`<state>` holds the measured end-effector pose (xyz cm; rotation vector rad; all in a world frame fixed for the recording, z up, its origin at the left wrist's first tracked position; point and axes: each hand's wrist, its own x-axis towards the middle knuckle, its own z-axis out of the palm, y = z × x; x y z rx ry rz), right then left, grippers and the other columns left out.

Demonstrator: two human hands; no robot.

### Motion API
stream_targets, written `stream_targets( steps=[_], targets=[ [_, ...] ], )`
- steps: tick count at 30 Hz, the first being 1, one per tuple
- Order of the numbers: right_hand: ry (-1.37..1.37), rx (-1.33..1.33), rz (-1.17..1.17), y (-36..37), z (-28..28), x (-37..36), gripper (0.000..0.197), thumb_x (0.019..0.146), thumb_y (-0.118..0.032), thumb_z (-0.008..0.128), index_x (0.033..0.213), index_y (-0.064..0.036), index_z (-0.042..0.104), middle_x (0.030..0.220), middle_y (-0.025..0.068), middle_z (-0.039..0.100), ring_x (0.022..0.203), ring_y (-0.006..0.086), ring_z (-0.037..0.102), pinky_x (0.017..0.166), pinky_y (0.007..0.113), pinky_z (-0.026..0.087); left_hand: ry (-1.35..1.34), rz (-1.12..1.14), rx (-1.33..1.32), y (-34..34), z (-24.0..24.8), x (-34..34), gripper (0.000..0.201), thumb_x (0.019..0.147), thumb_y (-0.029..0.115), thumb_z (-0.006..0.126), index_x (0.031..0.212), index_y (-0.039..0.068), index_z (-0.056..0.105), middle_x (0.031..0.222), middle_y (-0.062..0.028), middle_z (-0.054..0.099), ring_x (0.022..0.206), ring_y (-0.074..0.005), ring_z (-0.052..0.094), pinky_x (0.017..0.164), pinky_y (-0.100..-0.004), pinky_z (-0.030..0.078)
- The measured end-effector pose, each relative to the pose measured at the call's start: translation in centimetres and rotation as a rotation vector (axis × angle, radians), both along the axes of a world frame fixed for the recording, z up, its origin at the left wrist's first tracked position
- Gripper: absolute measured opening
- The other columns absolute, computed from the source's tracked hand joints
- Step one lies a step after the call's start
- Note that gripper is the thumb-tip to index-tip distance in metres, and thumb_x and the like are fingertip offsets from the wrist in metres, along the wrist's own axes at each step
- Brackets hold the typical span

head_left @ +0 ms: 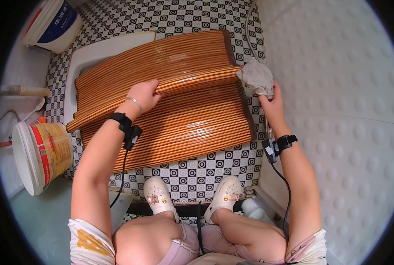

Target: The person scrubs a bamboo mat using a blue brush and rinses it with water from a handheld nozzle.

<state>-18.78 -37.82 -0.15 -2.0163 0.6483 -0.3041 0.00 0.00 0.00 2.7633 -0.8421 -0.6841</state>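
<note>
A brown-and-tan striped slatted mat (pixel 179 110) with dark edging lies across the patterned floor, shiny as if wet, with a raised fold along its middle. My left hand (pixel 145 95) is closed on that fold, fingers curled over its upper edge. At the fold's right end my right hand (pixel 271 102) grips a crumpled pale grey cloth (pixel 255 76), which touches the mat's edge. Part of the right hand's fingers is hidden behind the cloth. Black straps with small devices sit on both wrists.
Under the mat's far left is a white squat-toilet basin (pixel 89 55). A white-and-blue bucket (pixel 58 26) stands at the far left; a yellow-and-red bucket (pixel 51 150) lies tipped nearer. A grey hose (pixel 250 31) runs beside the white wall (pixel 333 106) on the right. White clogs (pixel 159 196) are on my feet.
</note>
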Motion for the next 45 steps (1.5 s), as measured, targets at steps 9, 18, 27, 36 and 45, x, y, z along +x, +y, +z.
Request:
stream_targets(
  steps=[9, 18, 27, 36, 45],
  targets=[
    [-0.112, 0.118, -0.036, -0.9, 1.4, 0.3, 0.065, 0.082, -0.012, 0.066, 0.140, 0.0034, 0.041, 0.126, 0.0169, 0.060, 0.111, 0.0205, 0.059, 0.092, 0.030, 0.048, 0.299, -0.129, -0.139, 0.0, 3.3, -5.2, 0.044, 0.088, 0.043, 0.065, 0.096, -0.001, 0.063, 0.082, -0.0231, 0.067, 0.077, -0.0424, 0.063, 0.071, -0.0475, 0.051],
    [-0.081, 0.079, 0.162, 1.9, 2.8, 0.1, 0.070, 0.081, -0.016, 0.068, 0.142, 0.0025, 0.040, 0.125, 0.0174, 0.061, 0.108, 0.0202, 0.062, 0.089, 0.031, 0.050, 0.820, -0.206, -0.111, 1.6, 0.4, -13.2, 0.062, 0.092, 0.055, 0.058, 0.121, 0.000, 0.061, 0.111, -0.0239, 0.067, 0.105, -0.0384, 0.064, 0.093, -0.0406, 0.050],
    [-0.036, -0.017, 0.188, 2.8, 2.3, 0.4, 0.073, 0.080, -0.018, 0.067, 0.144, 0.0005, 0.038, 0.119, 0.0164, 0.063, 0.091, 0.0190, 0.063, 0.082, 0.030, 0.051, 0.141, -0.161, -0.127, 0.1, 1.5, -13.0, 0.055, 0.082, 0.047, 0.070, 0.116, 0.006, 0.055, 0.103, -0.0188, 0.059, 0.094, -0.0402, 0.061, 0.082, -0.0466, 0.052],
    [0.076, -0.051, 0.187, 4.2, 3.2, 0.1, 0.073, 0.079, -0.018, 0.067, 0.144, 0.0005, 0.039, 0.116, 0.0155, 0.064, 0.088, 0.0171, 0.063, 0.080, 0.028, 0.051, 0.053, -0.274, 0.197, -1.1, 0.6, -12.8, 0.101, 0.072, 0.046, 0.080, 0.151, 0.009, 0.028, 0.140, -0.0343, 0.038, 0.131, -0.0500, 0.038, 0.102, -0.0540, 0.040],
    [-0.052, -0.013, 0.258, 4.2, 3.7, 1.3, 0.072, 0.078, -0.016, 0.066, 0.145, -0.0039, 0.041, 0.105, 0.0136, 0.069, 0.084, 0.0172, 0.065, 0.077, 0.031, 0.053, 0.223, -0.340, -0.045, -0.4, 3.6, -8.7, 0.043, 0.078, 0.025, 0.070, 0.111, 0.000, 0.056, 0.091, -0.0216, 0.068, 0.087, -0.0404, 0.065, 0.078, -0.0459, 0.054]
  ],
)
